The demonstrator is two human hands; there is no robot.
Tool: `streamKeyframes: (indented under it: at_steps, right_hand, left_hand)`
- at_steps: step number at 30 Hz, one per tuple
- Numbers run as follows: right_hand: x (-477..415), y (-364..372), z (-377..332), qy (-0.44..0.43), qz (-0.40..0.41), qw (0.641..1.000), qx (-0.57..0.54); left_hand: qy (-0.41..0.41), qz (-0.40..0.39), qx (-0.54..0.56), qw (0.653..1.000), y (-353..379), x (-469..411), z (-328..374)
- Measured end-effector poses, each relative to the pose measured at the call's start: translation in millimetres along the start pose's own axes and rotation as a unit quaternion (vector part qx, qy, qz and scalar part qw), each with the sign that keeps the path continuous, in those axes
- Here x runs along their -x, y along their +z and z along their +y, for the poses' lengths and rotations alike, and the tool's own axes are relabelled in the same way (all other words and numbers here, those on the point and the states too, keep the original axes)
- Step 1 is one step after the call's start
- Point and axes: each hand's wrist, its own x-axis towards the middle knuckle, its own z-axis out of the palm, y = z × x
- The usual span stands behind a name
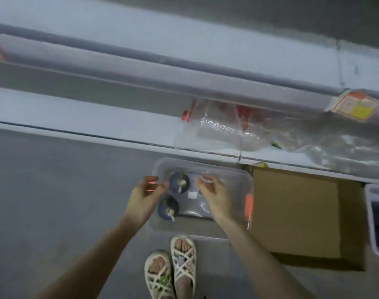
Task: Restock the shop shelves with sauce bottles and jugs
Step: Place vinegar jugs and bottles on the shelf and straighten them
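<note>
Neither hand has hold of anything right now. The left hand [146,190] and right hand [214,192] both hover with fingers loosely curled, empty as far as I can tell through the blur. They're over a clear plastic bin [227,169] on the floor. It holds two dark sauce bottles at its left end, a far bottle [180,183] and a near bottle [168,209], both upright with caps up, so easy to grab from above. The left hand is just beside the far bottle, but I can't tell if it touches the rim. The bin is parked right against the shelf [76,108], I'd guess to keep the lift short. A shrink-wrapped pack [227,130] lies on that shelf, and a cardboard box [296,212] sits right of the bin.
</note>
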Motion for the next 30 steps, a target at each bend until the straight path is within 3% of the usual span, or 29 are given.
streamKeyframes:
  at_steps: [5, 12, 21, 30]
  right_hand:
    - [-58, 38, 87, 0.039, 0.0, 0.999, 0.004]
    - [-112, 76, 150, 0.044, 0.001, 0.999, -0.003]
    - [-133, 107, 168, 0.018, 0.015, 0.996, -0.086]
    - [-123, 102, 155, -0.031, 0.046, 0.995, -0.088]
  left_hand:
    - [-0.023, 0.004, -0.006, 1.0, 22, -54, -79]
    - [-0.017, 0.003, -0.016, 1.0, 39, -103, -136]
    - [-0.021, -0.002, 0.009, 1.0, 44, -120, -163]
    - [-0.016, -0.015, 0.008, 1.0, 39, -104, -148]
